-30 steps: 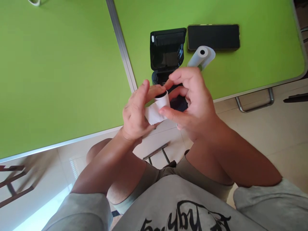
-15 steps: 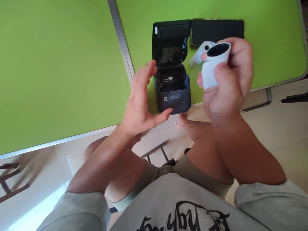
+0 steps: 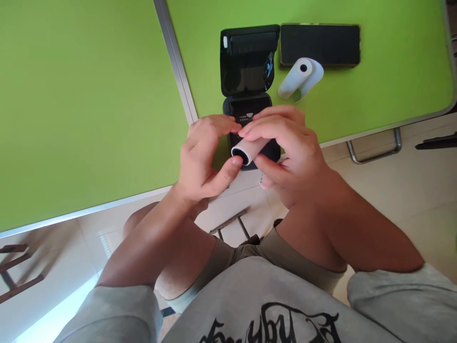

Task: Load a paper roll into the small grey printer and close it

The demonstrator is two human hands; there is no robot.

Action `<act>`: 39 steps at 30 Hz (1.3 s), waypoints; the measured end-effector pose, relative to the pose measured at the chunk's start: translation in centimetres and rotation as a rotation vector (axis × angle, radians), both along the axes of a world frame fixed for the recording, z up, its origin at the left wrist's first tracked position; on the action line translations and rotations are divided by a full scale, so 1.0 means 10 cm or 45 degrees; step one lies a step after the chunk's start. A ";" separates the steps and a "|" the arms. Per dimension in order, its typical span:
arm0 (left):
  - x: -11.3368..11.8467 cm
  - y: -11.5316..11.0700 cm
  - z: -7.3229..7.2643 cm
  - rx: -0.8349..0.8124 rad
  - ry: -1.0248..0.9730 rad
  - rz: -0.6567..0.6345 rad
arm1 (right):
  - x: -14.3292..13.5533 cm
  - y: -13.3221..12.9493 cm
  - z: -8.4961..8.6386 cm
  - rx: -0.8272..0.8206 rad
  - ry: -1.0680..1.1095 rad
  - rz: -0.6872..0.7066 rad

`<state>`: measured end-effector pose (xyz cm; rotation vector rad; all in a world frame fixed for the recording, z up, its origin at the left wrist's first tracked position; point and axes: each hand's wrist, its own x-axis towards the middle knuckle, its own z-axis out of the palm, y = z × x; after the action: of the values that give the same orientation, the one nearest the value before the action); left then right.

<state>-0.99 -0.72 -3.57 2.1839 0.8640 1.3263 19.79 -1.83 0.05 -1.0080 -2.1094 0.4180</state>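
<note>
While the green table (image 3: 89, 105) spreads across most of the upper view, a grey metal strip (image 3: 177, 66) runs over it on a slant. Next in size comes the grey shirt (image 3: 257, 300) of the person, with black lettering on its front. A black device (image 3: 263, 101) sits close to the table's near edge, its lid (image 3: 246, 62) swung up and leaning away from the person.

Over the near part of that device are both hands. The right hand (image 3: 293, 143) is clamped on a short white tube, fingertips on its upper side and thumb below. The left hand (image 3: 203, 157) keeps thumb and fingers apart in a loose curve about the tube's open end; its thumb is right at the rim, though whether it presses there cannot be told.

Beside the lid lies a dark flat slab (image 3: 320, 45), long side across the view. Just in front of it a taller white roll (image 3: 293, 83) seems to stand on end, its small dark core facing up and a loose flap curling off to the right.

Smallest is the white tube (image 3: 256, 146) itself: its long axis slants from upper right to lower left, the wide dark opening pointing at the left thumb, the other end hidden under the right hand.
</note>
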 end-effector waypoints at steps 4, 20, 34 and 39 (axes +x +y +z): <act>-0.04 -0.01 -0.01 -0.159 -0.004 -0.159 | -0.04 0.01 0.00 0.047 0.099 0.148; -0.05 0.01 -0.07 -0.201 0.063 -0.166 | -0.14 0.09 -0.16 0.233 0.139 -0.019; -0.04 -0.01 -0.03 -0.175 -0.022 -0.065 | -0.02 0.09 -0.09 0.038 0.063 -0.042; -0.04 -0.04 -0.05 -0.177 0.003 -0.015 | -0.03 0.10 -0.07 0.043 0.020 -0.045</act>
<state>-1.40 -1.11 -4.08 2.0810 0.9148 1.2207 19.47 -0.88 -0.66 -1.0183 -2.0745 0.3705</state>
